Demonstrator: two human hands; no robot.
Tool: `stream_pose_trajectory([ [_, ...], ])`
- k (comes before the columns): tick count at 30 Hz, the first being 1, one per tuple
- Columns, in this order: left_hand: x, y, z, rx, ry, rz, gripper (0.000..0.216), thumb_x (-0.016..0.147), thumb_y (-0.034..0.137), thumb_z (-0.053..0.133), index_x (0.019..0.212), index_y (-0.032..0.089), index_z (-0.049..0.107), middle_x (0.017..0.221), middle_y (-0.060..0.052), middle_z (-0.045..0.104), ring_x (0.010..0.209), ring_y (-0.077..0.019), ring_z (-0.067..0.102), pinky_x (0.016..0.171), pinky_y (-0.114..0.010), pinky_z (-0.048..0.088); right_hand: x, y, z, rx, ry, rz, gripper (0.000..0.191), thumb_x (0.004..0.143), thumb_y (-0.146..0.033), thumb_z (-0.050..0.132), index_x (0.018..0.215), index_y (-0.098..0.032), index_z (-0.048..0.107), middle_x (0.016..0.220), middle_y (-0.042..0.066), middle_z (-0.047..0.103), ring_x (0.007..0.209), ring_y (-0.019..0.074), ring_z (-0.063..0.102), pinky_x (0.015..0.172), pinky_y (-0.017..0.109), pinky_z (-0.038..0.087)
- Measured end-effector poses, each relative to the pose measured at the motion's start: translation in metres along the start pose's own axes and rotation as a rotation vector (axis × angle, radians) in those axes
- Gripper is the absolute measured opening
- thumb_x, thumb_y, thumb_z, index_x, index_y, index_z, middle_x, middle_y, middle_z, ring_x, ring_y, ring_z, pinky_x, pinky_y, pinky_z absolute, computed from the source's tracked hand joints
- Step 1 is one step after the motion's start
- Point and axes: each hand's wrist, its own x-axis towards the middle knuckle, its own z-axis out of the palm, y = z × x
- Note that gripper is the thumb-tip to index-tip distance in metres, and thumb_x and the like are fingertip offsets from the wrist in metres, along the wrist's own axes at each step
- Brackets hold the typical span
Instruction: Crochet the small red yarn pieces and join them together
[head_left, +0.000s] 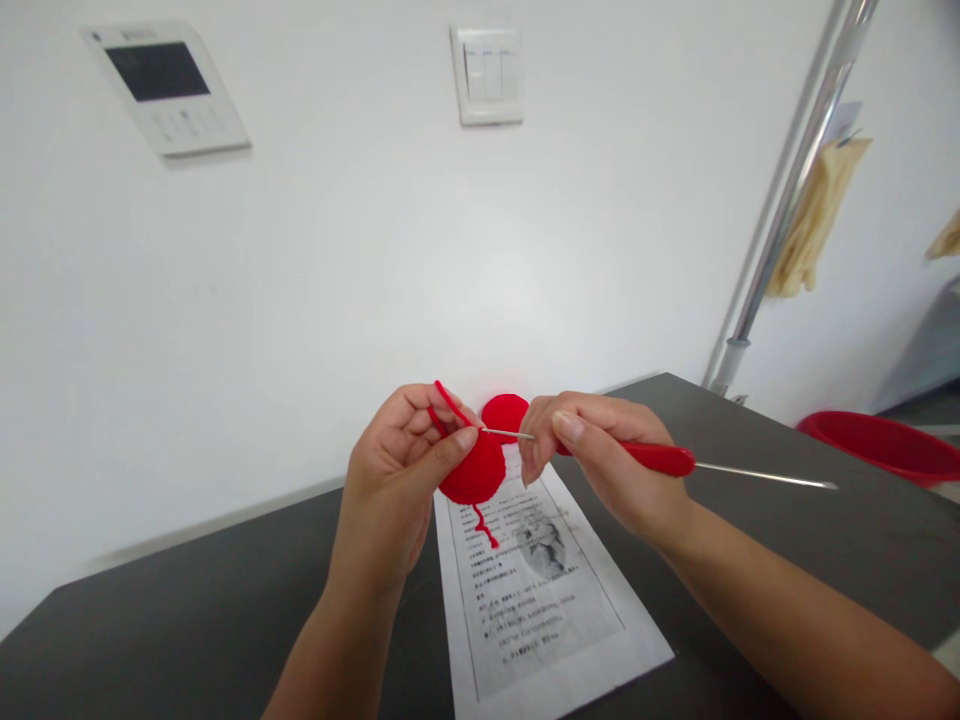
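My left hand [405, 465] is closed on a round red crocheted piece [474, 477], pinched between thumb and fingers, with red yarn [444, 400] looped over the forefinger. A short yarn tail [484, 525] hangs below the piece. My right hand [600, 455] grips a crochet hook by its red handle [660, 458]; the metal shaft [506, 434] points left into the crocheted piece, and a second metal end [765, 475] sticks out to the right. A red ball of yarn [504, 412] lies on the table just behind the hands.
A printed sheet of paper [536, 600] lies on the dark table [187, 640] under the hands. A white wall with a switch plate [487, 75] and an intercom panel [166, 85] stands behind. A metal pole [780, 210] and a red basin [885, 445] are at right.
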Motion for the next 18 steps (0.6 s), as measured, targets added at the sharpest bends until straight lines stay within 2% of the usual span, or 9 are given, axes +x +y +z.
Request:
stream_pose_trajectory([
  [6,-0.001,0.001,0.0,0.033,0.027,0.008,0.016,0.069,0.013,0.078,0.078,0.017,0.065,0.071,0.001,0.07,0.059,-0.0086,0.059,0.054,-0.017,0.044,0.0,-0.003,0.0,-0.019,-0.005,0.011,0.035,0.102,-0.029,0.05,0.073,-0.017,0.067,0.07,0.002,0.068,0.067,0.0127,0.061,0.066,0.027,0.049],
  [11,0.002,0.002,-0.001,0.034,0.057,0.009,0.019,0.066,0.015,0.079,0.077,0.017,0.065,0.07,0.001,0.069,0.058,-0.0092,0.059,0.054,-0.018,0.045,0.001,-0.008,0.002,0.08,0.049,0.055,0.011,0.094,-0.021,0.062,0.083,-0.019,0.063,0.07,-0.001,0.068,0.064,0.0108,0.062,0.061,0.024,0.049],
  [15,0.001,0.003,-0.002,0.026,0.075,0.009,0.02,0.063,0.014,0.08,0.076,0.016,0.065,0.069,0.001,0.068,0.058,-0.009,0.058,0.052,-0.017,0.045,0.003,-0.011,0.0,0.071,0.002,0.071,0.008,0.085,-0.019,0.072,0.079,-0.018,0.067,0.073,0.001,0.066,0.068,0.0129,0.06,0.06,0.025,0.047],
  [18,0.001,0.003,-0.002,0.026,0.078,0.023,0.019,0.065,0.015,0.08,0.077,0.016,0.065,0.07,0.0,0.069,0.06,-0.0093,0.059,0.054,-0.017,0.046,0.003,-0.01,-0.003,0.058,-0.072,0.028,0.004,0.085,-0.017,0.07,0.081,-0.017,0.071,0.078,0.003,0.065,0.072,0.0141,0.06,0.062,0.027,0.047],
])
